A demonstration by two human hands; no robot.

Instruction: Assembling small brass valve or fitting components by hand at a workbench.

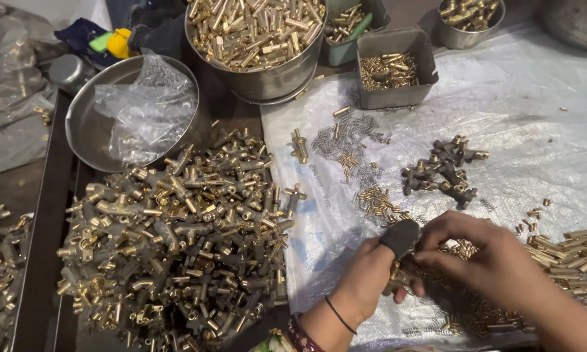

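Note:
My left hand [366,281], with a dark cover on its thumb [400,236], grips a small brass fitting [394,276] low in the middle of the view. My right hand [488,255] meets it from the right, fingertips pinched at the fitting's top; whether they hold a small part is hidden. Under both hands lie small brass pins [466,248] and thin springs on a white plastic sheet [541,124]. A big heap of brass T-shaped fittings [176,228] sits to the left of my hands.
A steel bowl of brass rods [254,29] and a grey tub of small pins [390,68] stand at the back. A steel pan holds a clear bag [147,107]. Several dark assembled fittings [443,171], loose springs [346,140] and long brass rods [571,254] lie on the sheet.

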